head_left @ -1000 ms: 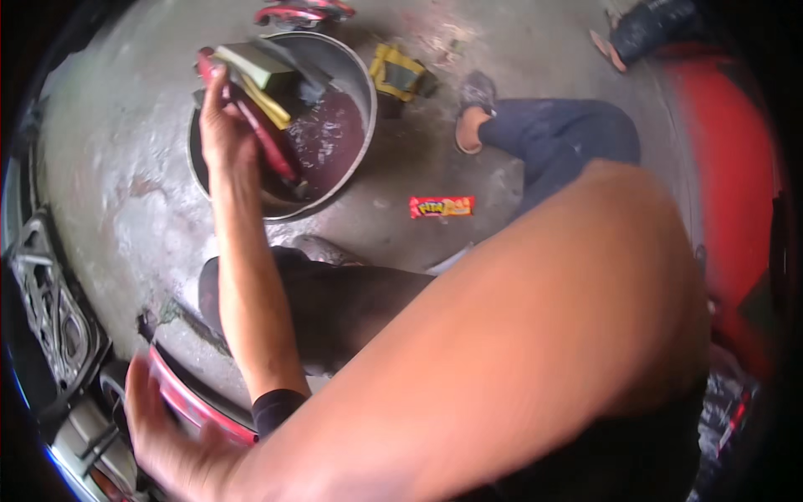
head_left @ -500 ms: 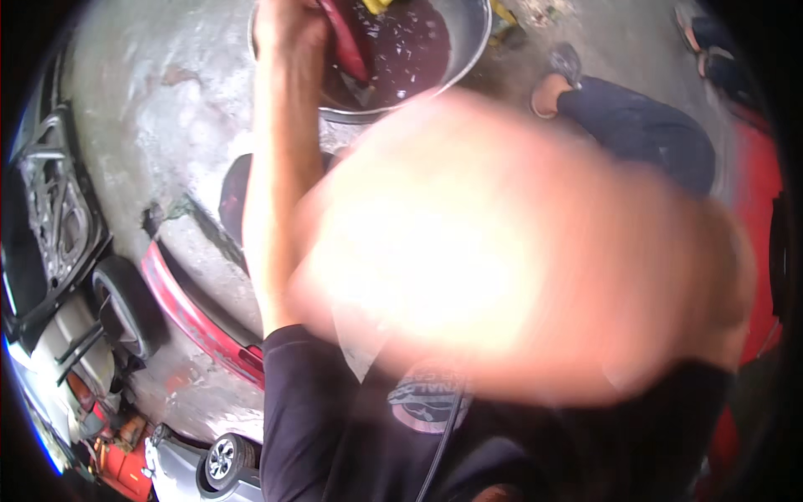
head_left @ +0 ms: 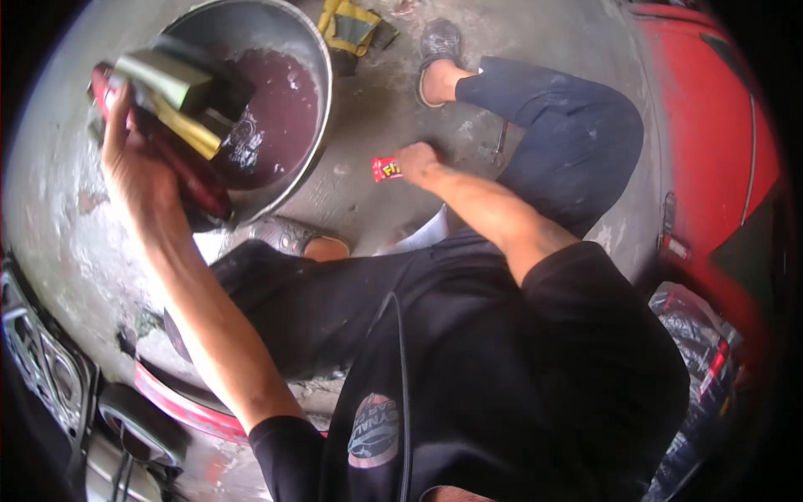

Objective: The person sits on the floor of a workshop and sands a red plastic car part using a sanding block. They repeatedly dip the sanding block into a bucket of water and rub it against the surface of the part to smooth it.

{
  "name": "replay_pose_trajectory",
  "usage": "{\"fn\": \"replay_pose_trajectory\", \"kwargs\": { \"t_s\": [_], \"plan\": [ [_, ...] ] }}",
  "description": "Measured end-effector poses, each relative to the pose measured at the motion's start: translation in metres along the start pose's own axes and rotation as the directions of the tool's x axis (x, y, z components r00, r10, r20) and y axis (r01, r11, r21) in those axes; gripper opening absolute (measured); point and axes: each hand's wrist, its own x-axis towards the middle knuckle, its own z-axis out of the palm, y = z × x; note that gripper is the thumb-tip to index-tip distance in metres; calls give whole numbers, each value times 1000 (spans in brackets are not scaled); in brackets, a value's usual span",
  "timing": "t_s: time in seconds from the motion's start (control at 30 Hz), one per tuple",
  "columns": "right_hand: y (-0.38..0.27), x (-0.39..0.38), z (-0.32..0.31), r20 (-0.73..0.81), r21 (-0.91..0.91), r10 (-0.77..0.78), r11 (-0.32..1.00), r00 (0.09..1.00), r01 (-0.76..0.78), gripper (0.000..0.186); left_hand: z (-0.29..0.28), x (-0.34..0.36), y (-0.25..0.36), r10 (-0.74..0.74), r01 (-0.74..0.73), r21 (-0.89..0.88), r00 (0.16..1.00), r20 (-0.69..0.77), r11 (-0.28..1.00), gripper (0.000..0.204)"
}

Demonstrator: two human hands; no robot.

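My left hand (head_left: 144, 171) is closed round a long dark red part (head_left: 205, 188) with a glossy face, held tilted over the near left rim of a metal basin (head_left: 327, 92). Reddish-brown water (head_left: 280, 117) lies in the basin. Against the red part, a pale green block (head_left: 176, 81) and a yellow strip (head_left: 194, 134) show, blurred; whether they are joined to it I cannot tell. Right of the basin, low over the floor, my right hand (head_left: 416, 163) grips a small red packet (head_left: 386, 170) with yellow print.
A yellow and dark cloth-like item (head_left: 347, 29) lies beyond the basin. My knees are bent around a white sheet (head_left: 425, 230). At right stand a red car panel (head_left: 698, 125) and a plastic-wrapped bundle (head_left: 690, 322). A tyre (head_left: 146, 427) and a red curved strip (head_left: 188, 406) lie at lower left.
My right arm, a large blur across the view before, now reaches over the floor with the packet in hand. The view has shifted, showing more of the basin. My left hand still holds the red part.
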Motion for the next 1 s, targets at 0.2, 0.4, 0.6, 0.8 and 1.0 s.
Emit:
{"fn": "replay_pose_trajectory", "kwargs": {
  "t_s": [0.2,0.4,0.6,0.8,1.0],
  "plan": [
    [-5,1,24,-84,-6,-65,998,994,65,33,-33,12,10,38,-38,71,999,-3,997,42],
    [-8,-31,-98,37,487,67,870,997,-77,48,-36,29,13,27,-32,119,999,47,992,56],
    [34,-45,-179,-15,966,538,224,843,-126,58,-46,78,0,80,-104,141,983,166,985,64],
    [83,-239,-319,-616,681,683,213,391,700,48,-72,100,16,113,-126,127,988,106,984,59],
    [213,-401,-277,-667,434,745,391,-3,812,40,-73,58,15,151,-160,173,986,63,972,62]
  ]
}}
